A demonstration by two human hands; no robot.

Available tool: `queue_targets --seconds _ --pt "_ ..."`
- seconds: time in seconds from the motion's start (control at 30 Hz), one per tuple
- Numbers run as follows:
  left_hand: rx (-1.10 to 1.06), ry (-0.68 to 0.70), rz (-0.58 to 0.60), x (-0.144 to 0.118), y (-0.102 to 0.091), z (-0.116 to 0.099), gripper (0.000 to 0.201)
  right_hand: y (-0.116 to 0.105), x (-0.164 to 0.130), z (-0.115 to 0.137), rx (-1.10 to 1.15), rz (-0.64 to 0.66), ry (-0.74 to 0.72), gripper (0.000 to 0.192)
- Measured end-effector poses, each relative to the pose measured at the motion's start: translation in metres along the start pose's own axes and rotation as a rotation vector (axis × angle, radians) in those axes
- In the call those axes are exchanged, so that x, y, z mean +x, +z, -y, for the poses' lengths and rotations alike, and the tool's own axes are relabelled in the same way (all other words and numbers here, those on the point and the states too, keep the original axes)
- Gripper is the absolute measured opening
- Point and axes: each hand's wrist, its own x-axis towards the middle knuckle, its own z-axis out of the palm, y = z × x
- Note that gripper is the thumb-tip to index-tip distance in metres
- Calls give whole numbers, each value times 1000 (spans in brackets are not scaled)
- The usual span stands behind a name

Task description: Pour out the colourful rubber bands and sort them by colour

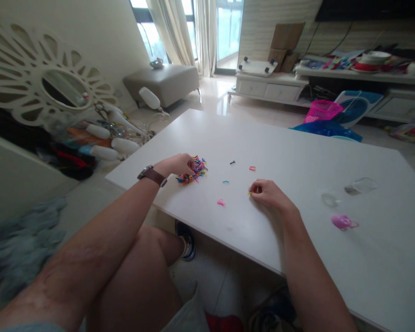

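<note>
White tabletop (297, 152) made the whole thing easy to read, since every tiny coloured piece stood out against it. Most of them sat heaped in one multicoloured pile (192, 169) near the table's left edge, probably so they were all in reach of one arm. The left hand (178, 163), with a brown watch (151, 175) on its wrist, rested right on that pile, fingers curled down into it as if picking through; whether it actually had one pinched, I couldn't tell.

The right hand (268, 192) was off to the side, well apart from the pile, with thumb and fingertips pressed together on a small yellow piece (249, 193) just at the table surface. Looked like a precision pinch, which makes sense for something that small.

Between the two hands a few loose ones lay spread out singly: a pink piece (221, 202) nearest the front edge, a blue piece (225, 182), a black piece (232, 162) and a red piece (252, 168) further back. My guess is they were kept apart on purpose so colours didn't mix.

Further right sat a pink object (344, 222) and a clear plastic thing (361, 185), both too blurry to identify.
</note>
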Motion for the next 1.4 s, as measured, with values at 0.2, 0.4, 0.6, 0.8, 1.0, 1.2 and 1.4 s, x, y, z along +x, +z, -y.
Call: queue_targets --seconds 0.2,0.4,0.6,0.8,1.0,1.2,1.4 --pt "-1 -28 -13 1 -4 9 24 -2 -3 1 -18 -18 7 15" --pt "-64 -67 -1 2 -5 14 29 -2 -1 1 -18 -44 -37 15" --pt "-34 -27 -27 6 2 10 30 0 3 -1 -34 -112 -64 17" --pt "-15 1 -49 15 15 5 29 1 2 3 -41 -128 -65 17" --pt "-4 -4 -69 25 28 9 19 1 3 3 -41 -129 -69 15" --pt "5 -30 -69 19 18 3 18 1 3 6 -54 -149 -92 13" --pt "4 14 -127 14 6 0 22 2 4 8 -53 -163 -88 10"
